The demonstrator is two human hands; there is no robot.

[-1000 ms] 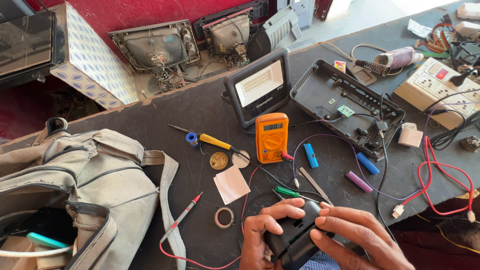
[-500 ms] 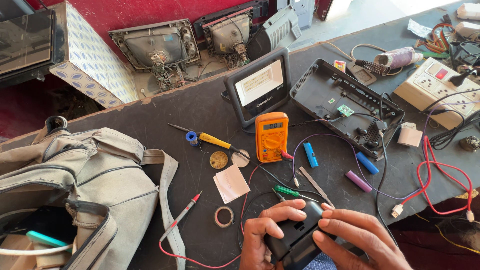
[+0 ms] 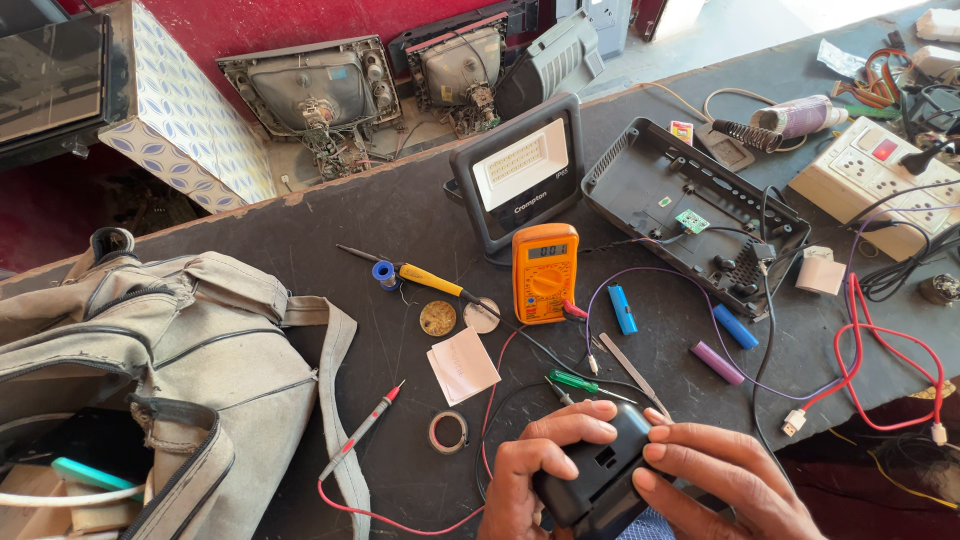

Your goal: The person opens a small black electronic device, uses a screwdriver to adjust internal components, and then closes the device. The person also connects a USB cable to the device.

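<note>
Left hand [image 3: 535,470]: grips the left side of a black plastic casing [image 3: 597,475], fingers curled over its top edge
Right hand [image 3: 725,475]: clasps the casing's right side, fingertips [image 3: 655,435] on its upper corner
Just beyond the fingertips: green screwdriver [image 3: 575,381], metal tweezers [image 3: 630,368]
Farther beyond the fingers: orange multimeter [image 3: 544,272], LED floodlight [image 3: 520,180]
Left of the left fingers: tape roll [image 3: 448,431], red probe [image 3: 362,428], grey bag [image 3: 150,350]
</note>
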